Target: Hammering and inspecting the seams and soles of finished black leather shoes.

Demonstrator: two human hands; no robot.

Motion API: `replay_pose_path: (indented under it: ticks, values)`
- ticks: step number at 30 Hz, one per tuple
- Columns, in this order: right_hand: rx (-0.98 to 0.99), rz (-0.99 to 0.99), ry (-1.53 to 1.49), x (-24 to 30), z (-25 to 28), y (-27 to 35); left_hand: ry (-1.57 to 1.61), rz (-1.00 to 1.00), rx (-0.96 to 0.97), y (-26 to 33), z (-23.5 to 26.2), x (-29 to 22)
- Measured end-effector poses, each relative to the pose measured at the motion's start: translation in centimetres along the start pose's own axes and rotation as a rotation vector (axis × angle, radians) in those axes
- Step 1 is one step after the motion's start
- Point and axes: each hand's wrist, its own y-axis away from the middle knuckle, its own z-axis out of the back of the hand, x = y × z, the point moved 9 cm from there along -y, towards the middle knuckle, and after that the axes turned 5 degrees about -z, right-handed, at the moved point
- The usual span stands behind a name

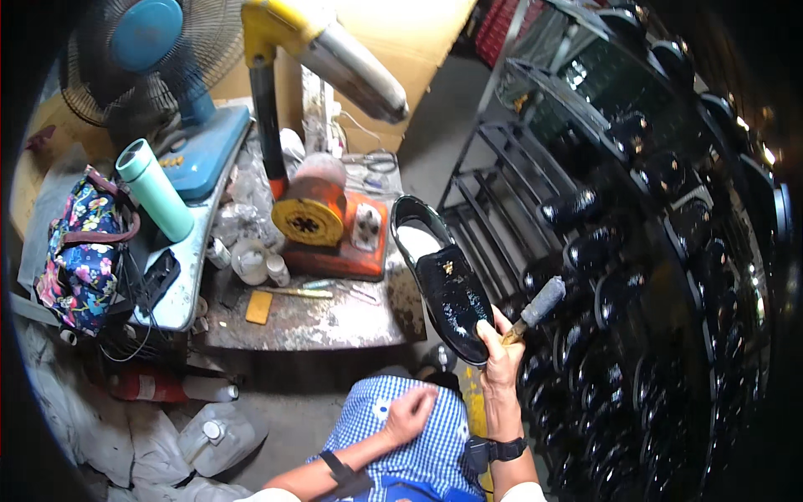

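Note:
My right hand (502,358) grips a black velvet loafer (456,289) by its toe, the thumb on top. The loafer has a small gold ornament, a pale insole and whitish flecks over the toe. Between the same hand's fingers sticks out a short-handled brush (542,304) with a thick grey head, pointing up and right, away from the shoe. My left hand (410,416) rests over my lap on the blue checked apron (368,410). Its fingers are curled in and nothing shows in them.
A worn workbench (318,330) carries an orange grinder-like machine (322,222), small jars, scissors and a yellow block (259,307). At left stand a fan (146,38), a mint bottle (159,192) and a flowered bag (84,259). Racks of shiny black shoes (598,335) line the right.

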Motion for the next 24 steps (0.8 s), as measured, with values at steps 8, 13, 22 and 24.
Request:
replay_pose_path:
  ticks: [8,13,22,24]
  values:
    - [0.078,-0.089,0.32,0.9,5.8,7.2,-0.469,-0.324,-0.036,-8.1,5.5,-10.0]
    - [0.293,-0.154,0.518,0.9,6.1,9.0,-0.129,0.44,0.541,-5.1,2.4,-4.9]
    - [-0.212,0.328,1.014,4.3,9.4,10.0,0.413,0.547,0.053,0.0,-0.1,-2.2]
    - [-0.18,0.374,1.189,4.9,7.7,11.9,0.396,0.532,0.054,0.5,-0.8,-1.7]
